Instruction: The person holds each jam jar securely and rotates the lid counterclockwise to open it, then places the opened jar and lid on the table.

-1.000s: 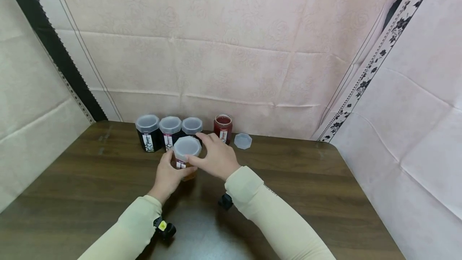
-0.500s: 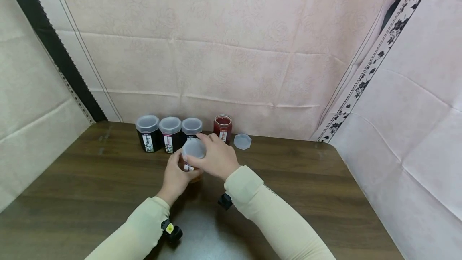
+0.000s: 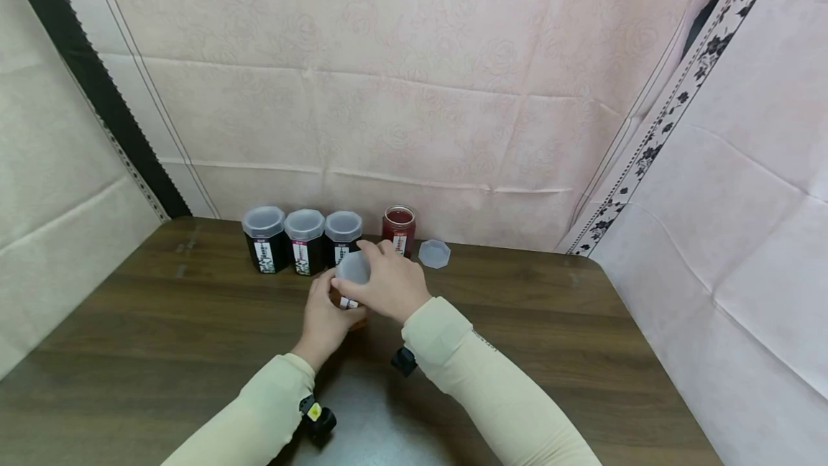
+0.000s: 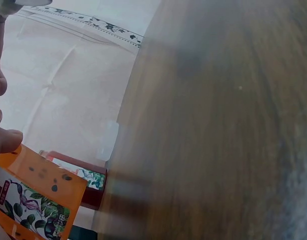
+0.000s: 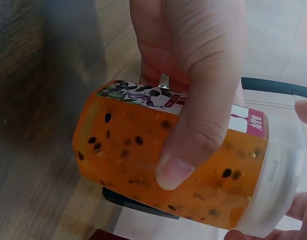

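My left hand point(image 3: 325, 322) grips the body of a jar of orange jam point(image 5: 128, 165) with dark seeds and a printed label. In the right wrist view its thumb lies along the glass. The jar wears a cloudy white octagonal lid point(image 3: 352, 267), which my right hand point(image 3: 391, 280) holds at the rim between thumb and fingers. Close behind the right hand stands a lidless jar of dark red contents point(image 3: 399, 225). Beside that jar a loose translucent lid point(image 3: 434, 254) lies flat.
Three dark jars with translucent lids, a left one point(image 3: 265, 239), a middle one point(image 3: 305, 239) and a right one point(image 3: 343, 232), line the back of the brown wooden table point(image 3: 162, 351). Behind the table's far edge hangs a pale patterned cloth point(image 3: 414, 92).
My left hand and the orange jam jar have moved right, further under the right hand. The right hand has stayed nearly in place, its fingers on the lid.
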Available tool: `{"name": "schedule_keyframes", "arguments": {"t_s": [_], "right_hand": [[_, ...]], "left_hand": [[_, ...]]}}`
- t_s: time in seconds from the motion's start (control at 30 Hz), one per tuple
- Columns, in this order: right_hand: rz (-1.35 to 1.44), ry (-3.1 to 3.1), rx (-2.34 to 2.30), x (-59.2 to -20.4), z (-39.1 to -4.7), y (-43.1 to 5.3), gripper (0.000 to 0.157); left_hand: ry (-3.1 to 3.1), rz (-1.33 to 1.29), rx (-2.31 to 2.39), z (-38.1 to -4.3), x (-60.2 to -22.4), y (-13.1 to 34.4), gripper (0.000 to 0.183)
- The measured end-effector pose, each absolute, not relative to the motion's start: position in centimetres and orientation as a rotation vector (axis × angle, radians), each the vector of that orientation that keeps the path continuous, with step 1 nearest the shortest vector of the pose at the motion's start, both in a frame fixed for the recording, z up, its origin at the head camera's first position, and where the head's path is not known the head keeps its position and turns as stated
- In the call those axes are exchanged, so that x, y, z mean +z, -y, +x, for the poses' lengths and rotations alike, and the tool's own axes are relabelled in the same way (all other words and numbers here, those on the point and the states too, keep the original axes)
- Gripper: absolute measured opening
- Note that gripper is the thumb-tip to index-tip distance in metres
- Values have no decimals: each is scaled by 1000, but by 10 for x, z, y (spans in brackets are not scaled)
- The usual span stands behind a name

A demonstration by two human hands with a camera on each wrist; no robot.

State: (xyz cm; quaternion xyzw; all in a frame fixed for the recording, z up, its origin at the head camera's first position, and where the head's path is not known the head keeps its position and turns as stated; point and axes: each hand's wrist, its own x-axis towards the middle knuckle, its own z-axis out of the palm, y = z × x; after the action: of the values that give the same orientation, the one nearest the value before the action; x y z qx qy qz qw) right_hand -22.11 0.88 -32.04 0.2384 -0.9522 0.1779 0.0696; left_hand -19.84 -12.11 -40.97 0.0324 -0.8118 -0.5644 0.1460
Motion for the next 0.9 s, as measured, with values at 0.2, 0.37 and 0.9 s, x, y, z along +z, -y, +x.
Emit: {"name": "schedule_keyframes", "arguments": {"t_s": [0.2, 0.37, 0.9], "right_hand": [[710, 2883, 512, -322, -223, -10, 72], [708, 2897, 492, -323, -223, -12, 69], [707, 2873, 501, -326, -223, -15, 55]], "left_hand": [[2351, 82, -1611, -199, -410, 117, 80], [2382, 91, -1576, -200, -411, 114, 79], [2409, 105, -1598, -201, -413, 108, 81]]}}
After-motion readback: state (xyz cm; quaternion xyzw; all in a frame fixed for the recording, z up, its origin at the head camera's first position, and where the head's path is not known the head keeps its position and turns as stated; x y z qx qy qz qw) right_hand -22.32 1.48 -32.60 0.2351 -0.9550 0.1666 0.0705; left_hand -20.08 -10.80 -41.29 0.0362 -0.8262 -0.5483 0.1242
